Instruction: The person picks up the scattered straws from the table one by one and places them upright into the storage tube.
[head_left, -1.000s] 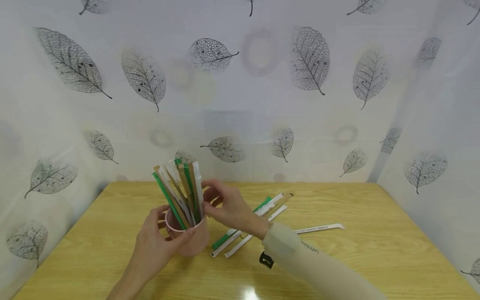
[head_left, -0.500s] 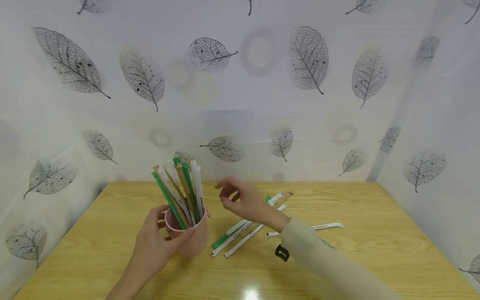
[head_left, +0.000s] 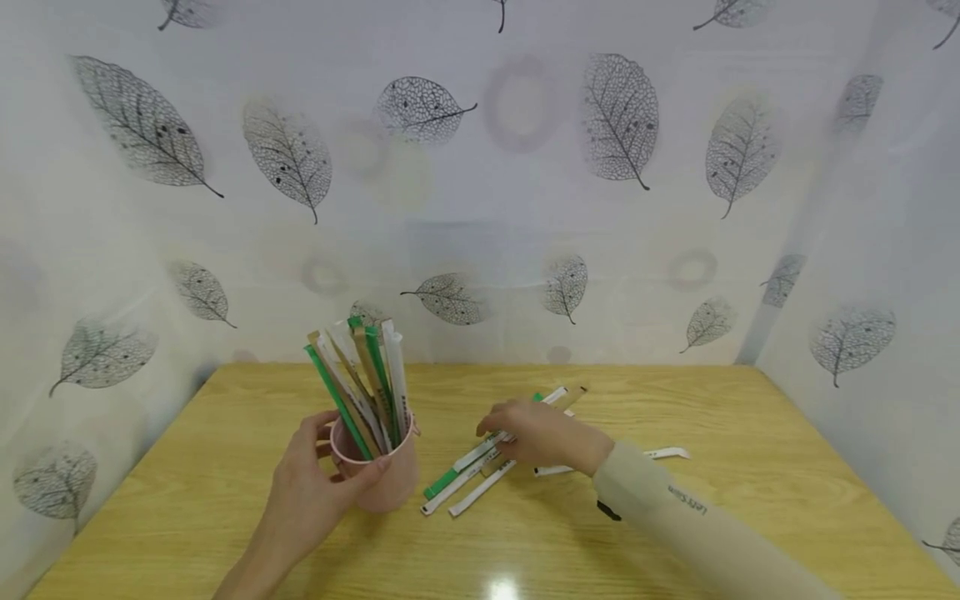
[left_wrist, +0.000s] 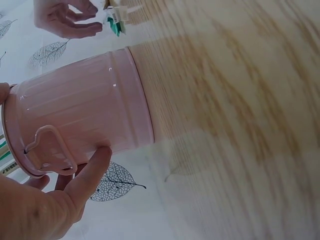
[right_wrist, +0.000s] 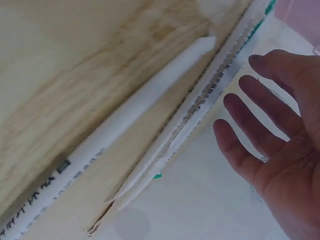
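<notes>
My left hand (head_left: 300, 483) grips a small pink bucket (head_left: 392, 479) by its rim and side, thumb on the near side. Wrapped straws (head_left: 367, 379) in green, brown and white stand leaning inside it. In the left wrist view the bucket (left_wrist: 80, 105) shows a loop handle, with fingers of my left hand (left_wrist: 45, 205) on its wall. My right hand (head_left: 543, 432) is over a loose pile of wrapped straws (head_left: 480, 492) to the right. Its fingers are apart and loosely bent in the right wrist view, where the hand (right_wrist: 280, 125) holds nothing beside the straws (right_wrist: 200, 90).
A single white wrapped straw (head_left: 667, 453) lies apart at the right, partly hidden by my right forearm. The wooden table (head_left: 787, 517) runs back to a leaf-patterned curtain (head_left: 480, 183), which also encloses both sides.
My right hand has left the straws at the bucket and moved right, then down over the loose pile. A white straw there leans in the bucket. My left hand stays on the bucket.
</notes>
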